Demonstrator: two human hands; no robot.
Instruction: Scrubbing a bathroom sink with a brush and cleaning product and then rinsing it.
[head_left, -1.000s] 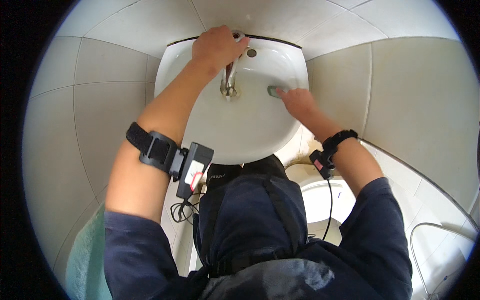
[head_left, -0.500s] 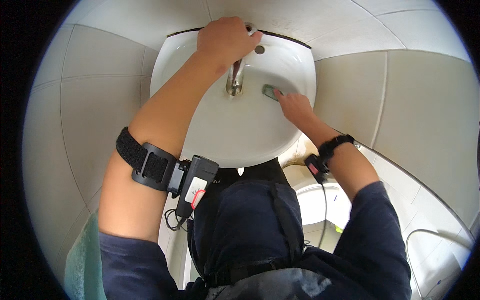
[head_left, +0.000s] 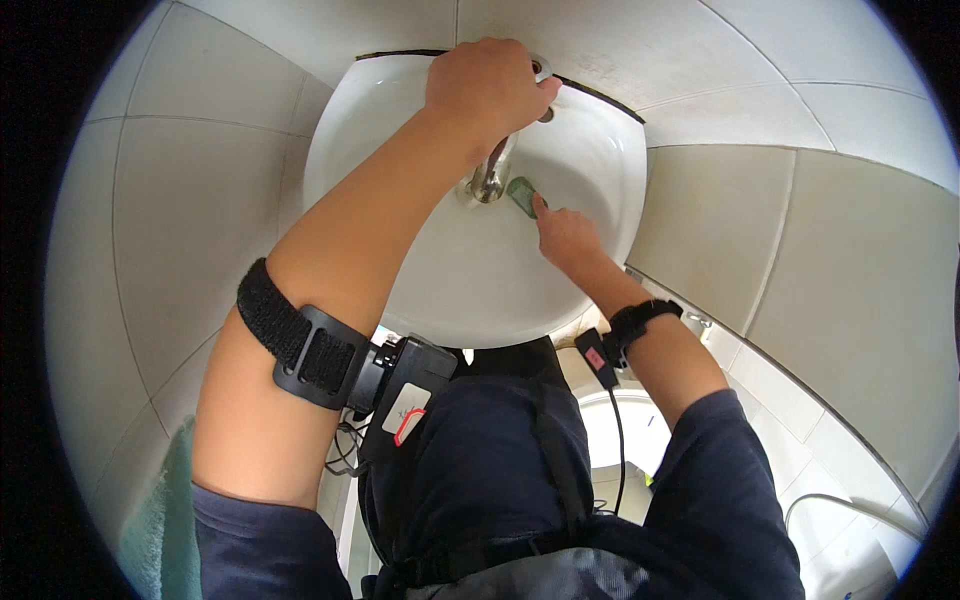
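your right hand (head_left: 572, 238), fingers clasping the small green rectangular pad (head_left: 521, 196), has slid left within the glossy white ceramic basin (head_left: 480, 285), so the pad now reaches the patch just beside the shiny chrome faucet (head_left: 490, 184); your left hand (head_left: 482, 88) covers the faucet's rear, its grip impossible to tell.

A small, dull-green, rounded block (head_left: 519, 194) is slanting just right of the chrome faucet (head_left: 491, 182), whose spout is jutting forward from the white sink's (head_left: 480, 275) back edge.

It was a bathroom: tiled walls (head_left: 205, 190) rose behind a white washbasin (head_left: 480, 290) with a chrome faucet (head_left: 491, 182) by its back edge.
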